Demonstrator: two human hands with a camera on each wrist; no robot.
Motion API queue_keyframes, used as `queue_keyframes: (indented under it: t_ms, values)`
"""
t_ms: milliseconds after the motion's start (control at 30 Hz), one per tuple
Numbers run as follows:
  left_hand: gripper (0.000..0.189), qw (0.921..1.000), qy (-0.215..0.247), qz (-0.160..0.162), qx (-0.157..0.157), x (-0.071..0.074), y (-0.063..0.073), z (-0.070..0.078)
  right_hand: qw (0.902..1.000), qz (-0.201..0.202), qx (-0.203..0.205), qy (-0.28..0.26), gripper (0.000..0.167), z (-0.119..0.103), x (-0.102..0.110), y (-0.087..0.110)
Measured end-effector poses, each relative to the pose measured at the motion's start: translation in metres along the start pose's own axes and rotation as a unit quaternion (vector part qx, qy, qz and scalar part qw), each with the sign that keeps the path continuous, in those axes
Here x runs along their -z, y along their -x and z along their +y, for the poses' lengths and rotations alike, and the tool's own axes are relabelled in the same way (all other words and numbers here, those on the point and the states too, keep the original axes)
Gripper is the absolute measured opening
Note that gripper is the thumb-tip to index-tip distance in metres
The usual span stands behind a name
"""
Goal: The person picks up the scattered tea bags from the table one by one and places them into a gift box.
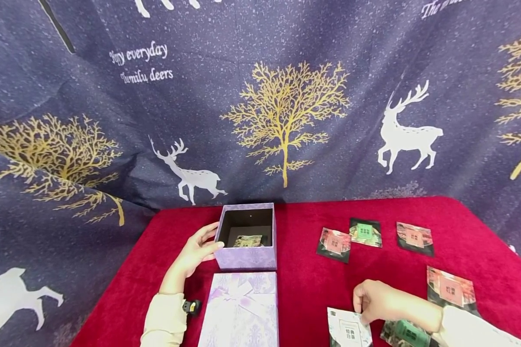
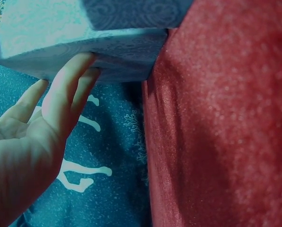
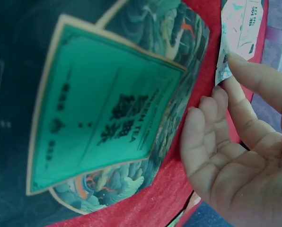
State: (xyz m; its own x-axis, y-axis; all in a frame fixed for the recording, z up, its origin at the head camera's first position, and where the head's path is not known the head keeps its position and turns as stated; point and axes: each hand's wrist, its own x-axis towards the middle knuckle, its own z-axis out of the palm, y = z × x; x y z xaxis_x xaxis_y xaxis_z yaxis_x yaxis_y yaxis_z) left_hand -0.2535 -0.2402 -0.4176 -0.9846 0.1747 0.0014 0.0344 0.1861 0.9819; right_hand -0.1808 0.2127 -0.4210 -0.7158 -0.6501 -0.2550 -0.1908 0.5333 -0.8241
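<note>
A lavender patterned box (image 1: 246,260) stands uncovered, with a gold-green tea packet (image 1: 248,241) lying inside. My left hand (image 1: 198,249) rests against its left side, the thumb at the front corner; in the left wrist view the fairly straight fingers (image 2: 67,87) touch the box wall (image 2: 117,49). At the right, my right hand (image 1: 379,301) pinches the top corner of a white tea packet (image 1: 349,330) between thumb and forefinger. The packet (image 3: 240,28) shows beyond the fingertips in the right wrist view. A green tea packet (image 3: 103,109) lies beneath the right wrist.
In front of the box lies its lavender lid (image 1: 239,318) with a bow. Across the red cloth (image 1: 304,279) are red packets (image 1: 334,244), (image 1: 415,237), (image 1: 450,289) and a green-labelled packet (image 1: 365,233). A dark blue deer-print curtain (image 1: 312,168) hangs behind.
</note>
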Motion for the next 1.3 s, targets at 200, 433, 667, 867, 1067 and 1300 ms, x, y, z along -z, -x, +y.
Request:
queue_keyframes:
  t_ms: [200,433,667,867,1067,1300]
  values:
    - [0.063,1.0,-0.001,0.004,-0.003,0.0,0.0006,0.0013,0.9996,0.007,0.017,0.022,0.013,0.0016,-0.0002,0.0004]
    - [0.064,1.0,0.002,0.003,0.0,0.0004,0.0002,0.0003,0.9996,0.008,0.022,0.012,0.009,0.0019,0.0034,-0.0002]
    - [0.064,1.0,0.003,0.003,0.001,0.0012,-0.0004,-0.0013,0.9984,0.031,0.002,-0.046,0.009,0.0003,0.0045,0.0011]
    - [0.065,1.0,0.004,0.001,0.002,0.0006,-0.0009,-0.0012,0.9935,0.056,-0.003,-0.099,0.004,0.0,0.001,-0.0006]
    - [0.065,0.9999,0.009,-0.005,0.0,0.0009,-0.0015,-0.0012,0.988,0.079,-0.014,-0.132,0.017,-0.0005,0.0019,-0.0023]
    - [0.065,0.9999,0.011,-0.005,0.002,0.0002,-0.0009,-0.0005,0.9825,0.113,-0.032,-0.144,0.026,-0.0018,0.0042,-0.0054]
